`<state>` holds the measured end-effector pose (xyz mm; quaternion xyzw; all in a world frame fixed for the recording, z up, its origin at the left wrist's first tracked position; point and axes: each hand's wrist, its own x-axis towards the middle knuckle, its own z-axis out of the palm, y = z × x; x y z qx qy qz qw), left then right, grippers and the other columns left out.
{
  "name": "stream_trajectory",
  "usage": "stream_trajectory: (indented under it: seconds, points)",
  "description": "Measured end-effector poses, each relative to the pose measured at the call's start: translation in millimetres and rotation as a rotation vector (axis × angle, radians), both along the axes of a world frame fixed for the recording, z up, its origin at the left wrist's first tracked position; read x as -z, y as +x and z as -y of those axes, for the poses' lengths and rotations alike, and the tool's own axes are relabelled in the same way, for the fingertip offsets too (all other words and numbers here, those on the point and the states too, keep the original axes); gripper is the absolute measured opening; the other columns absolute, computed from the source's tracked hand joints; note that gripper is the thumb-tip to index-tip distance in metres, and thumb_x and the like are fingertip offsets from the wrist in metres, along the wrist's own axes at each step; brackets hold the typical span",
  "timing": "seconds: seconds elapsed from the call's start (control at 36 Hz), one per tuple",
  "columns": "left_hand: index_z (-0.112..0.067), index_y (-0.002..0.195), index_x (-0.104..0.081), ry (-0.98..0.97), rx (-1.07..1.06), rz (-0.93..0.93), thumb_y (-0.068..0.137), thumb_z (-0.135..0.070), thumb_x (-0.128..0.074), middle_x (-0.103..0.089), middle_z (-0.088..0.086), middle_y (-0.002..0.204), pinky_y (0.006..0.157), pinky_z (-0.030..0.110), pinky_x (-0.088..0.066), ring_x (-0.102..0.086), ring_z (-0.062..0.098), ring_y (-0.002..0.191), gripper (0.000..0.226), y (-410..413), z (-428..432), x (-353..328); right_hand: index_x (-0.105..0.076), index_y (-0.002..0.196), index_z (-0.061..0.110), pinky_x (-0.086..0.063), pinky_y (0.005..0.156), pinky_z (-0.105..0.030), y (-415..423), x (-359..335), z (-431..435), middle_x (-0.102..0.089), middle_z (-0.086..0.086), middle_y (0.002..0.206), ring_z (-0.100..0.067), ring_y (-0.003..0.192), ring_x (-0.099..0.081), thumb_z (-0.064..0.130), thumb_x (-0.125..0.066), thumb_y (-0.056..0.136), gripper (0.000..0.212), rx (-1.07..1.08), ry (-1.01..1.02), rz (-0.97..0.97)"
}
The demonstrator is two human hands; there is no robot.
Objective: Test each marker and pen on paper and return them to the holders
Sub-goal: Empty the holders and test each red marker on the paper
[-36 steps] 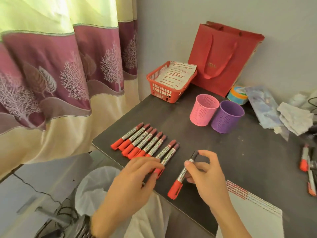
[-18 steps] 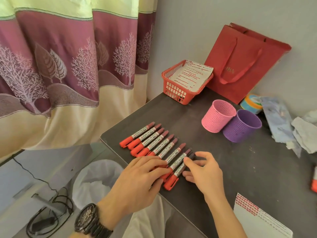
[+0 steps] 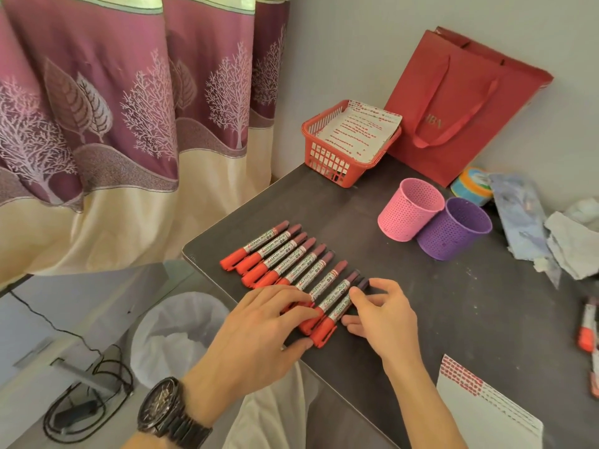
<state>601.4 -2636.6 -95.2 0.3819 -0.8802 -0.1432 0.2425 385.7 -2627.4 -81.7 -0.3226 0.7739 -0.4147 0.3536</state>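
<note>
Two flat, unclenched grips low at centre: with the left hand (image 3: pixel 259 325) pin the row of markers (image 3: pixel 285 254) to the table (image 3: pixel 453 312), with the right hand (image 3: pixel 382 315) nudge the last marker (image 3: pixel 337 314) snug; later, aim upper right for the pink holder (image 3: pixel 408 218) and purple holder (image 3: pixel 453 233).

red bag (image 3: pixel 460 92): "IBA" | markers (image 3: pixel 279 251): label print too blurred

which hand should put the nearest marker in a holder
Right: the right hand touches that marker, and the pink holder stands on its side; the left hand lies flat across the row.
</note>
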Motion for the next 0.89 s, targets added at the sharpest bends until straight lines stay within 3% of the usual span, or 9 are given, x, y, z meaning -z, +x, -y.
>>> stream_trajectory:
  seconds: [0.25, 0.47, 0.61, 0.67, 0.72, 0.75, 0.83, 0.89]
  points:
    - [-0.038, 0.117, -0.068, 0.010, -0.003, 0.069, 0.077, -0.046, -0.076, -0.061, -0.017, 0.124, 0.098, 0.031, -0.048, -0.056, 0.008, 0.120, 0.041, -0.2, 0.6, -7.9, -0.052, 0.125, 0.026, -0.065, 0.067, -0.038, 2.5, -2.7, -2.2, -0.073, 0.006, 0.076, -0.014, 0.059, -0.075, 0.031, -0.071, 0.092, 0.038, 0.012, 0.011, 0.002]
    - [-0.037, 0.115, -0.069, 0.002, -0.009, 0.056, 0.078, -0.040, -0.078, -0.061, -0.017, 0.124, 0.098, 0.030, -0.047, -0.057, 0.010, 0.118, 0.038, -1.0, -1.9, -14.5, -0.045, 0.124, 0.035, -0.064, 0.071, -0.035, -1.4, -17.9, -27.5, -0.068, 0.006, 0.094, -0.013, 0.068, -0.076, 0.038, -0.069, 0.094, 0.038, -0.066, 0.009, 0.071]
    - [-0.039, 0.105, -0.072, -0.011, 0.043, -0.023, 0.086, -0.048, -0.059, -0.061, -0.019, 0.121, 0.089, 0.033, -0.052, -0.060, 0.007, 0.109, 0.025, -17.8, 0.1, -19.6, -0.061, 0.109, 0.045, -0.062, 0.075, -0.035, -28.7, -31.8, -83.2, -0.073, 0.011, 0.091, -0.013, 0.077, -0.076, 0.028, -0.071, 0.092, 0.026, -0.042, -0.123, 0.078]
    - [-0.039, 0.101, -0.073, -0.014, 0.085, -0.053, 0.085, -0.049, -0.057, -0.062, -0.019, 0.119, 0.085, 0.032, -0.053, -0.062, 0.006, 0.104, 0.024, -30.7, 2.7, -23.9, -0.067, 0.098, 0.048, -0.057, 0.075, -0.029, -49.6, -36.0, -109.6, -0.072, 0.015, 0.088, -0.009, 0.079, -0.074, 0.024, -0.072, 0.090, 0.026, 0.020, -0.171, -0.026]
    - [-0.040, 0.098, -0.074, -0.033, 0.127, -0.056, 0.083, -0.050, -0.056, -0.064, -0.019, 0.117, 0.086, 0.026, -0.049, -0.062, 0.006, 0.102, 0.026, -48.2, 3.9, -29.1, -0.071, 0.090, 0.045, -0.051, 0.071, -0.015, -75.9, -38.7, -135.6, -0.072, 0.021, 0.086, -0.001, 0.081, -0.071, 0.018, -0.075, 0.088, 0.027, 0.133, -0.196, -0.231]
    - [-0.040, 0.097, -0.074, -0.036, 0.150, -0.046, 0.082, -0.051, -0.056, -0.064, -0.019, 0.116, 0.087, 0.025, -0.046, -0.062, 0.006, 0.103, 0.027, -57.5, 4.0, -32.3, -0.070, 0.088, 0.045, -0.050, 0.071, -0.014, -89.7, -39.3, -148.1, -0.071, 0.024, 0.087, 0.001, 0.083, -0.069, 0.016, -0.077, 0.086, 0.030, 0.188, -0.189, -0.341]
    - [-0.041, 0.101, -0.073, -0.023, 0.228, 0.025, 0.084, -0.054, -0.052, -0.063, -0.021, 0.120, 0.093, 0.025, -0.046, -0.062, 0.007, 0.108, 0.030, -91.0, 0.0, -38.1, -0.066, 0.092, 0.047, -0.051, 0.083, -0.026, -129.6, -34.2, -184.3, -0.069, 0.026, 0.093, -0.006, 0.095, -0.065, 0.024, -0.077, 0.086, 0.026, 0.253, -0.067, -0.549]
    - [-0.045, 0.107, -0.070, -0.001, 0.286, 0.102, 0.087, -0.055, -0.052, -0.058, -0.024, 0.126, 0.099, 0.027, -0.046, -0.058, 0.005, 0.116, 0.029, -117.6, -2.2, -38.8, -0.068, 0.102, 0.044, -0.046, 0.095, -0.033, -154.1, -25.9, -207.1, -0.066, 0.026, 0.110, -0.014, 0.113, -0.059, 0.033, -0.074, 0.088, 0.019, 0.213, 0.066, -0.670]
